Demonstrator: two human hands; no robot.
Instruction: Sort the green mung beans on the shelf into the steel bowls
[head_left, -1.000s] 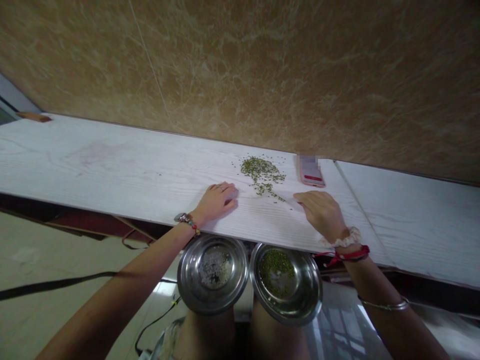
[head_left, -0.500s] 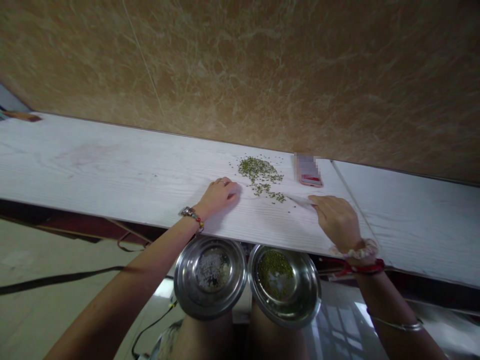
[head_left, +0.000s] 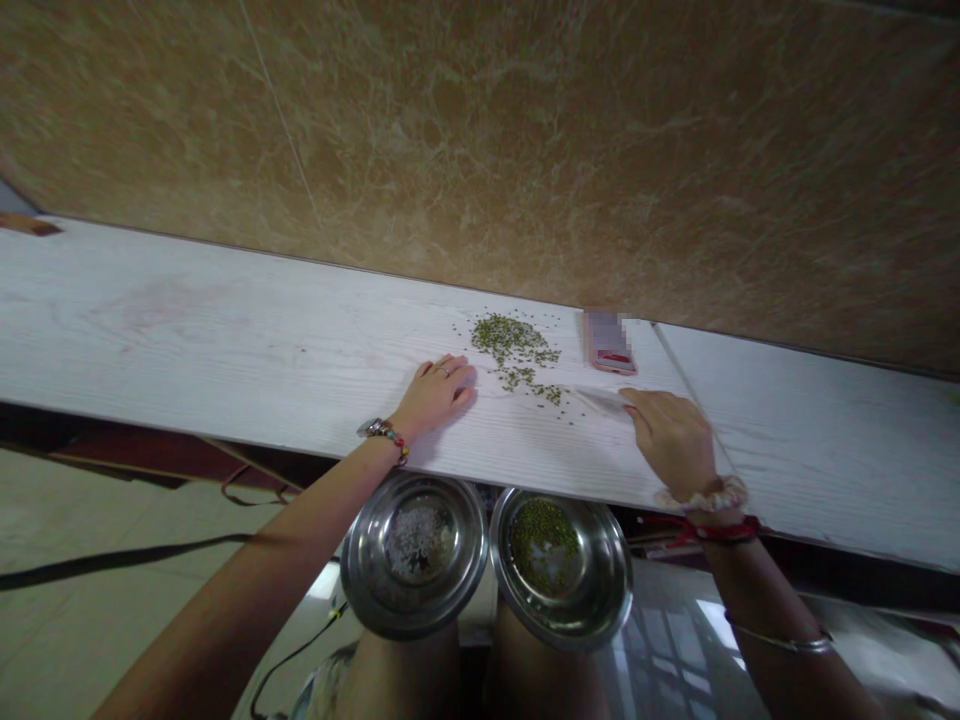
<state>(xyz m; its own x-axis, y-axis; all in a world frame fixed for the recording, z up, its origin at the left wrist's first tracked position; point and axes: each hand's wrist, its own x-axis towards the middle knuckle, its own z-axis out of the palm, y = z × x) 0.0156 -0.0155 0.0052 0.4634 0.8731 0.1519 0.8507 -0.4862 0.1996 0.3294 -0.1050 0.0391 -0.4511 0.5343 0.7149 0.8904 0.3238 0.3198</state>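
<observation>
Small green beans, which look like mung beans (head_left: 506,335), lie in a loose patch on the white wood-grain counter (head_left: 247,340), with stray ones trailing toward me. Just left of the patch my left hand (head_left: 436,395) rests palm down, fingers a little apart and holding nothing. My right hand (head_left: 673,440) is closed in a pinch on a thin, pale, flat strip (head_left: 592,398). That strip points left, its tip close to the nearest beans; its exact kind is unclear. On my knees stand two steel bowls: the left bowl (head_left: 358,590) has white grains in it, the right bowl (head_left: 611,600) green beans.
A phone (head_left: 609,345) lies behind the strip, near the brown marbled wall (head_left: 480,150). A seam (head_left: 686,375) crosses the counter on the right. At the far left is a brown object (head_left: 30,224). A dark strap (head_left: 127,557) and a thin cable (head_left: 300,645) hang below.
The pale strip in my right hand has turned slightly and shows more clearly beside the beans. My left hand stays put with its fingers a bit more spread. The whole view has shifted slightly.
</observation>
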